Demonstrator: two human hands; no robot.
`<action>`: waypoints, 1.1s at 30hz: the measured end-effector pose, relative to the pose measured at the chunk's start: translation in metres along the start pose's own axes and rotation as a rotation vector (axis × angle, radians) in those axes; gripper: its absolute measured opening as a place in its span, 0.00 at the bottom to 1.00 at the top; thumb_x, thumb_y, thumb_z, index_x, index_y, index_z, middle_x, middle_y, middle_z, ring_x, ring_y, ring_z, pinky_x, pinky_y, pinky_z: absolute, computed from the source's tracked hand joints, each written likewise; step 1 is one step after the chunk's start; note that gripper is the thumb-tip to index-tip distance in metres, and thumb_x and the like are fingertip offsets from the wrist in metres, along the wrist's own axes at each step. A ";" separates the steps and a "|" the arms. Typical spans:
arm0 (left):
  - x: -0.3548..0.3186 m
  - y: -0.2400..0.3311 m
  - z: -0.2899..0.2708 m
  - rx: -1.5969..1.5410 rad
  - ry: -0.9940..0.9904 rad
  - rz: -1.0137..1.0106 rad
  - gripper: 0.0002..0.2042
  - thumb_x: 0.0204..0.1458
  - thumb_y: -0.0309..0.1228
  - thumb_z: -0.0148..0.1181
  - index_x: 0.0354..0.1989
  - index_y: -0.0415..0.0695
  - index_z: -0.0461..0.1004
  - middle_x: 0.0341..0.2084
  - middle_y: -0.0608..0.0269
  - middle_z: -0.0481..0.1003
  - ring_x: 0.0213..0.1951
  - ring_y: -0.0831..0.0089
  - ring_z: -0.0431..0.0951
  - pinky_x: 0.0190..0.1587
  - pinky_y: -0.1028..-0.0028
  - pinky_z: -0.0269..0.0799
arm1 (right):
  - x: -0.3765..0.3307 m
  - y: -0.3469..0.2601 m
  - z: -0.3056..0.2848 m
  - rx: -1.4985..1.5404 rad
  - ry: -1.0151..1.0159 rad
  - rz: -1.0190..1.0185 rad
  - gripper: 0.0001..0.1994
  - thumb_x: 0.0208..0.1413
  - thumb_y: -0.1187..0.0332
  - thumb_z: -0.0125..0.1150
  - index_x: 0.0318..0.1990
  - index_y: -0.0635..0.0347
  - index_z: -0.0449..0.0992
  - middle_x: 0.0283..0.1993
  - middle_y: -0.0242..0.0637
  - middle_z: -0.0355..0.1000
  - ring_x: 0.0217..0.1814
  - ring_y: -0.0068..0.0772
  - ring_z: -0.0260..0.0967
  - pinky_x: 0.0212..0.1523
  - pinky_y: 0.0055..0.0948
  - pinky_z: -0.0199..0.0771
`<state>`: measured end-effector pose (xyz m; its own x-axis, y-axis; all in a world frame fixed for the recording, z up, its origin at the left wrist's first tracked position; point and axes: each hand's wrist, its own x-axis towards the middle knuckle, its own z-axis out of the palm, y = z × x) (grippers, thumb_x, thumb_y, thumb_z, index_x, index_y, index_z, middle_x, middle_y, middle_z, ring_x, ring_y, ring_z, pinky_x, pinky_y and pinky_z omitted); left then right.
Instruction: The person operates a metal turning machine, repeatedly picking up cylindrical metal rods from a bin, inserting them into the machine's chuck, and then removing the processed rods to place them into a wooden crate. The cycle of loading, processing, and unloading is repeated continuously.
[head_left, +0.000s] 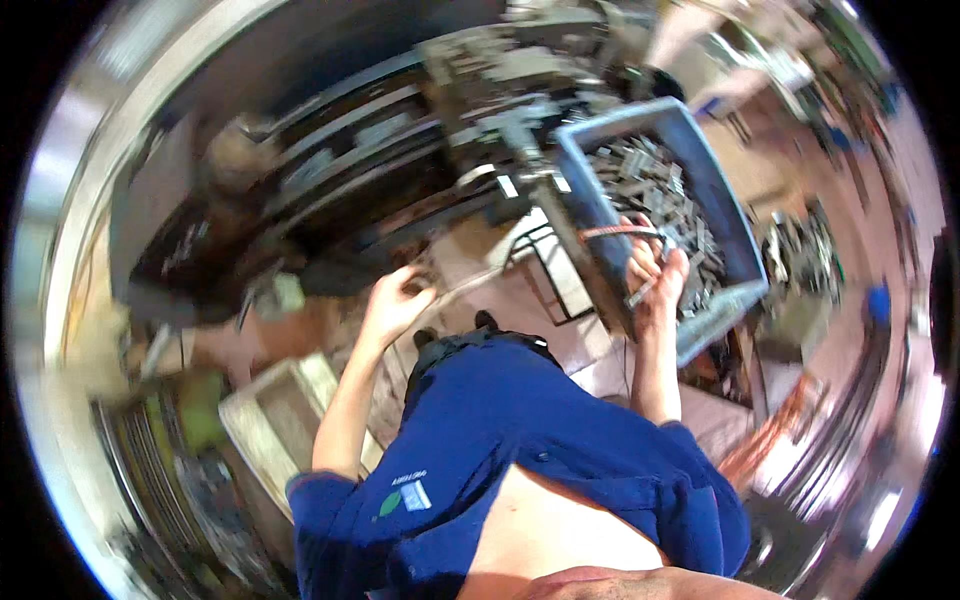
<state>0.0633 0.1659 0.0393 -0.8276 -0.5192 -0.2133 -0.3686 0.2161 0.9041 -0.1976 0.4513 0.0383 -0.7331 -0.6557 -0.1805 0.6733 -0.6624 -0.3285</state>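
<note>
My right hand [658, 280] is closed over the near left side of a blue plastic crate [744, 225]. A small grey metal piece [638, 294] pokes out from under its fingers. Across the fingertips lies a thin curved item [622, 232], reddish at one end and dark at the other; its kind is unclear. Loose metal pieces [645, 175] fill much of the crate. My left hand [398, 300] hangs in front of the machine, fingers curled and a gap between thumb and forefinger. Nothing plainly shows in it, though the picture is blurred.
A large dark machine [350, 150] spans the far side. A black metal frame [545, 275] stands between it and me. At my left is a pale wooden box [250, 425]. More metal parts [805, 255] are heaped right of the crate.
</note>
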 end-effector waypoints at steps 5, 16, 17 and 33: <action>-0.030 -0.038 0.006 0.086 0.110 0.039 0.18 0.41 0.31 0.59 0.41 0.35 0.71 0.25 0.59 0.74 0.23 0.81 0.70 0.27 0.79 0.67 | -0.012 0.090 0.002 -0.143 -0.033 0.416 0.36 0.43 0.58 0.58 0.57 0.71 0.55 0.56 0.56 0.57 0.13 0.11 0.48 0.15 0.12 0.52; -0.326 -0.207 -0.084 -0.563 1.224 -0.454 0.16 0.37 0.18 0.54 0.40 0.33 0.70 0.27 0.57 0.74 0.28 0.75 0.74 0.29 0.75 0.71 | -0.046 0.239 0.037 -0.473 0.019 0.941 0.31 0.45 0.59 0.46 0.55 0.72 0.55 0.56 0.56 0.58 0.12 0.10 0.48 0.14 0.09 0.53; -0.366 -0.244 -0.077 -0.463 1.250 -0.564 0.21 0.37 0.20 0.55 0.45 0.32 0.68 0.31 0.53 0.74 0.29 0.72 0.75 0.31 0.75 0.71 | -0.046 0.247 0.037 -0.493 0.009 0.965 0.31 0.46 0.58 0.45 0.55 0.72 0.55 0.55 0.56 0.58 0.12 0.10 0.48 0.14 0.09 0.53; -0.390 -0.345 0.000 0.510 0.193 -1.019 0.10 0.39 0.26 0.53 0.32 0.43 0.76 0.33 0.54 0.75 0.39 0.60 0.75 0.38 0.65 0.72 | -0.089 0.316 0.067 -0.714 -0.040 1.098 0.32 0.41 0.58 0.56 0.53 0.72 0.58 0.57 0.55 0.57 0.13 0.11 0.48 0.15 0.10 0.54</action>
<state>0.5134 0.2940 -0.1898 0.0146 -0.7531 -0.6578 -0.9927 -0.0898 0.0807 0.0871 0.2761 0.0129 0.1735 -0.7458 -0.6432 0.7059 0.5496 -0.4469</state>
